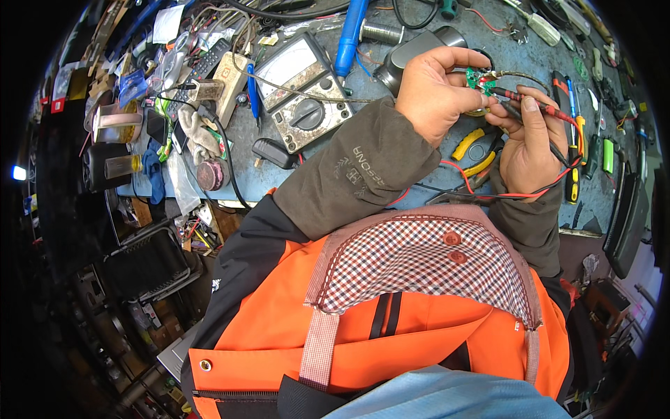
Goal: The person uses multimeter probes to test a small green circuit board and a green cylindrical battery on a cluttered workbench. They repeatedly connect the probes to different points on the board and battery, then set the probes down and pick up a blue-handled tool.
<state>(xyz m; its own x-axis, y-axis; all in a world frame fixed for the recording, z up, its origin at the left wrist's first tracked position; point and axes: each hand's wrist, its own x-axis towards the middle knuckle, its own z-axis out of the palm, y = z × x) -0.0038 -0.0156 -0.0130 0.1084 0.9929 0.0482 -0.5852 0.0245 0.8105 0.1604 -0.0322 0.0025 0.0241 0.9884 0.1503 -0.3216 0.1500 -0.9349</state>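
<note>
Over the right part of the bench, my left hand [436, 91] pinches a small green circuit board [480, 82] between thumb and fingers. My right hand [532, 150] is closed around a red test probe [555, 112] and a black test probe [509, 93], held side by side. Their tips point at the board; whether both touch it I cannot tell. Red and black leads [481, 193] loop below my hands. An analog multimeter [304, 105] with a central dial lies left of my hands; its needle is too small to read.
Yellow-handled pliers [474, 157] lie close under my hands. A blue cylindrical tool [350, 35], a solder spool [381, 33] and a black rounded housing [419, 56] sit behind them. Screwdrivers [574, 174] line the right side. Clutter, including a power strip [232, 89], crowds the left.
</note>
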